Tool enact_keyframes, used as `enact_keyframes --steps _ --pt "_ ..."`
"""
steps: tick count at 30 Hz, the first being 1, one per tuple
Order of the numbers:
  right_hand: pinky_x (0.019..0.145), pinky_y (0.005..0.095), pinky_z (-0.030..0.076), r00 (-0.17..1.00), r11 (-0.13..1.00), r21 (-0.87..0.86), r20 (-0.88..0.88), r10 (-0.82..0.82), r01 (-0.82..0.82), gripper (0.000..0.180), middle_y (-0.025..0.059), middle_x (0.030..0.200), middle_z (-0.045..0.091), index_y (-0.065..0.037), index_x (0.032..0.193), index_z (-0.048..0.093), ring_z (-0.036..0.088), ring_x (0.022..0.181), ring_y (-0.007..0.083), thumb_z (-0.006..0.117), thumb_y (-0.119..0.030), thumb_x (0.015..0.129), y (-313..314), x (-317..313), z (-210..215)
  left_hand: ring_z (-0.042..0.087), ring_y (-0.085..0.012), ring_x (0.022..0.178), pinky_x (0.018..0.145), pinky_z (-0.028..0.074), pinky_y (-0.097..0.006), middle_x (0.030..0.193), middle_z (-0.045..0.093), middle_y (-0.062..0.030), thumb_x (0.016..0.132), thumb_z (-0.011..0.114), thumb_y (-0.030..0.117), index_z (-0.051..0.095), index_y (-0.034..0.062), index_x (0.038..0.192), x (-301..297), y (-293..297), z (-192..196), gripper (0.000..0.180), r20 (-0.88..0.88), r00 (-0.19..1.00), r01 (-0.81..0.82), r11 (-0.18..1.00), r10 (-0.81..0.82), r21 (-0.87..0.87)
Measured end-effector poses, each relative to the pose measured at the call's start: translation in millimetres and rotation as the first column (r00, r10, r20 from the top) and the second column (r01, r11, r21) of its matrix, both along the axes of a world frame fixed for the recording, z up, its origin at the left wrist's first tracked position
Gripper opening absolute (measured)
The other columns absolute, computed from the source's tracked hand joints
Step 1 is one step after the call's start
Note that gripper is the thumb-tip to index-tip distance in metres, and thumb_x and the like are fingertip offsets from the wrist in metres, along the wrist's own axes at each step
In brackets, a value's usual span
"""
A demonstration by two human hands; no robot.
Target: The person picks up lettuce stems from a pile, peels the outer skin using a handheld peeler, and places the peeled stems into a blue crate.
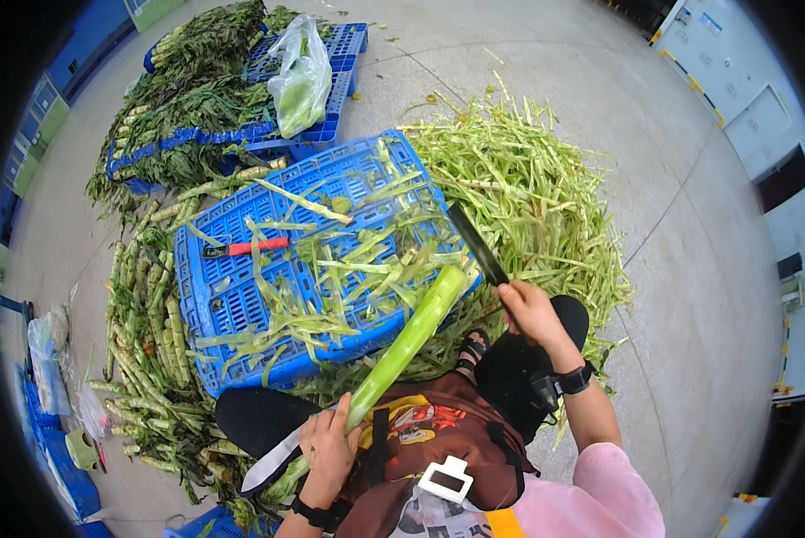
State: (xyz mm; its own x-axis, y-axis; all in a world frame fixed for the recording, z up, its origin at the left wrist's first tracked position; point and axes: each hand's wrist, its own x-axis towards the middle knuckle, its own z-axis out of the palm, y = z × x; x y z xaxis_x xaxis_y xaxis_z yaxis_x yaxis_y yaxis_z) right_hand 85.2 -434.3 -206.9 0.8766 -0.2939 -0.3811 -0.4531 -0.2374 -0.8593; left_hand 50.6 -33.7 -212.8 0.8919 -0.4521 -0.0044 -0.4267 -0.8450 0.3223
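Peeling a stalk over a crate

The left hand [329, 446] grips the long pale-green peeled stalk [409, 339], angled above the blue plastic crate [232, 309]; the right hand [530, 310] is closed around a dark-bladed knife [477, 244].

Wore a pink short sleeve [604, 484] on the right arm. Had a black wristwatch [575, 379] strapped to the right wrist and a dark band [317, 514] around the left wrist. Was covered in front by a brown apron [438, 430] with a yellow and red print. Showed black trousers [519, 363] and what seemed a strapped sandal [471, 352], partly hidden.
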Motion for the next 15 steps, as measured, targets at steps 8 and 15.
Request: enact_keyframes --steps 8,15 --pt "0.052 0.0354 0.047 0.976 0.856 -0.472 -0.050 0.210 -0.208 0.045 0.0126 0.054 0.058 0.002 0.079 0.062 0.061 0.047 0.0223 0.061 -0.041 0.090 19 17 9 0.056 -0.0262 0.082 0.073 0.042 -0.039 0.085 0.056 -0.0062 0.062 0.079 0.017 0.056 0.0146 0.131 2 1 -2 0.072 -0.070 0.998 -0.009 1.000 0.007 -0.029" --pt "0.048 0.0352 0.049 0.916 0.892 -0.307 -0.330 0.226 -0.331 0.042 0.0143 0.052 0.058 0.006 0.089 0.065 0.060 0.044 0.0226 0.056 -0.035 0.091 18 32 38 0.057 -0.0259 0.084 0.075 0.043 -0.038 0.086 0.056 -0.0060 0.062 0.079 0.016 0.056 0.0143 0.131 6 0 -4 0.073 -0.088 0.996 -0.009 0.999 0.007 -0.031"
